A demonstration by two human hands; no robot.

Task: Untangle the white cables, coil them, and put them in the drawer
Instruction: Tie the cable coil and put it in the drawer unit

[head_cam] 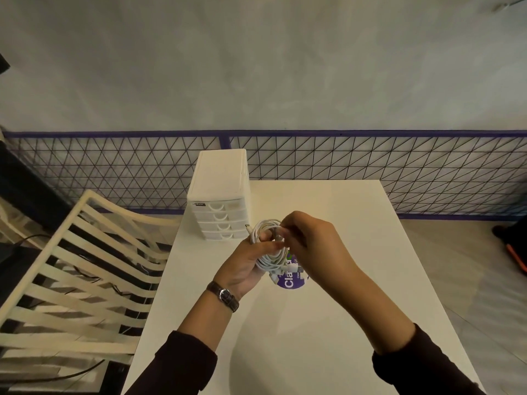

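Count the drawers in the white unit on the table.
4, stacked in the unit at the table's far left: top drawer, second drawer, third drawer, bottom drawer. All look shut; none seems hidden.

Coiled white cables (268, 246) held before the seemingly closed drawer unit (219, 195).

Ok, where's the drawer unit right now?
In the head view, the drawer unit stands at the far left corner of the table, just beyond the left hand and the cables.
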